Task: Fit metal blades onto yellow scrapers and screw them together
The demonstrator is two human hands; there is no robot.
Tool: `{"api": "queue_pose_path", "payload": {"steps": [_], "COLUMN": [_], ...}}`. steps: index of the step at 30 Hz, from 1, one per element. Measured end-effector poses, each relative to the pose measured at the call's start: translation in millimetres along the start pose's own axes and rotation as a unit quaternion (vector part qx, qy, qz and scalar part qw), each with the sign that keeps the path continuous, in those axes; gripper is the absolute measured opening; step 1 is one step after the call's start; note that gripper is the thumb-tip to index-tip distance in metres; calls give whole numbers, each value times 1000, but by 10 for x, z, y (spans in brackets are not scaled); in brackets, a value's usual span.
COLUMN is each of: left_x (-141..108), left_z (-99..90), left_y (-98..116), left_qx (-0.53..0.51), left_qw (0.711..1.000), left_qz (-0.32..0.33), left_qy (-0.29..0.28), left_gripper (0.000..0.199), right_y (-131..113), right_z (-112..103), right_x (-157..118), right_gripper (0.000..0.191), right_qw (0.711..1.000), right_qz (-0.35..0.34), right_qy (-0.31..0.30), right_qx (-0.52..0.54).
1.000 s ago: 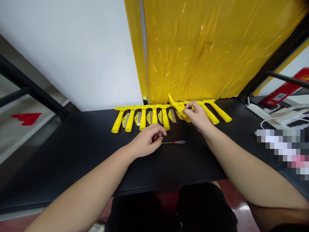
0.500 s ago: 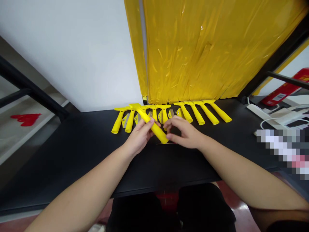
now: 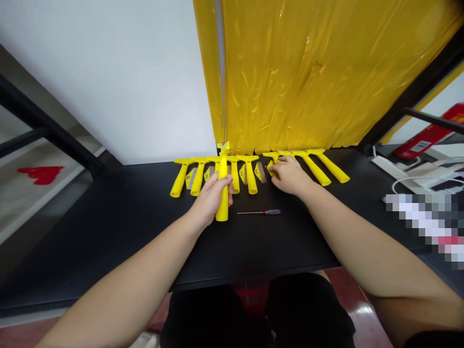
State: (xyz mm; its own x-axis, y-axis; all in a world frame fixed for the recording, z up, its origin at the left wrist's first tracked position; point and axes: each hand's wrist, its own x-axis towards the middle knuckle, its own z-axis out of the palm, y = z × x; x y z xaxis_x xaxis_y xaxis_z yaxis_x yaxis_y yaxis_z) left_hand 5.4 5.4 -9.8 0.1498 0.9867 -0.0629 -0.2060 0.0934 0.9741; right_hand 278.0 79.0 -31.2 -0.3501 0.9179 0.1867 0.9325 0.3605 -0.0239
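Observation:
Upright in my left hand [image 3: 213,195] is a yellow scraper handle [image 3: 222,186], its fingers wrapped round the shaft. My right hand [image 3: 292,178] reaches to the row at the back, its fingertips at a small yellow piece with a screw [image 3: 270,167]; whether they grip it is unclear. Several yellow handles [image 3: 253,179] lie side by side along the back of the black table [image 3: 145,227], with small yellow plates and metal blades [image 3: 260,172] between some of them. A small screwdriver [image 3: 271,211] lies in front of the row.
Yellow plastic sheeting [image 3: 268,72] and a white panel [image 3: 145,82] stand behind the table. On the right are a red box [image 3: 427,133], white power strips and cables [image 3: 416,171]. A red object [image 3: 41,174] lies on the left shelf.
My right hand has left the held handle and moved back and right to the row, uncovering the screwdriver. My left hand has turned the handle from slanted to nearly upright.

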Motion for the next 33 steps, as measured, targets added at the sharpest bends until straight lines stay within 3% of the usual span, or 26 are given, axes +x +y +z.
{"api": "queue_pose_path", "payload": {"steps": [8, 14, 18, 25, 33], "left_x": [2, 1, 6, 2, 8], "left_z": [5, -4, -13, -9, -12], "left_y": [14, 16, 12, 4, 3], "left_qx": [4, 17, 14, 11, 9], "left_qw": [1000, 1000, 1000, 1000, 1000], "left_qz": [2, 4, 10, 8, 4], "left_qy": [6, 1, -4, -3, -4], "left_gripper": [17, 18, 19, 19, 23], "right_y": [-93, -218, -187, -18, -82], "right_z": [-164, -319, -378, -375, -347], "right_x": [-125, -417, -470, -382, -387], "right_gripper": [30, 28, 28, 30, 34], "right_qw": [999, 990, 978, 993, 994], "right_qz": [-29, -107, -153, -30, -11], "right_qy": [-34, -49, -44, -42, -69], "right_qx": [5, 73, 135, 107, 82]}}
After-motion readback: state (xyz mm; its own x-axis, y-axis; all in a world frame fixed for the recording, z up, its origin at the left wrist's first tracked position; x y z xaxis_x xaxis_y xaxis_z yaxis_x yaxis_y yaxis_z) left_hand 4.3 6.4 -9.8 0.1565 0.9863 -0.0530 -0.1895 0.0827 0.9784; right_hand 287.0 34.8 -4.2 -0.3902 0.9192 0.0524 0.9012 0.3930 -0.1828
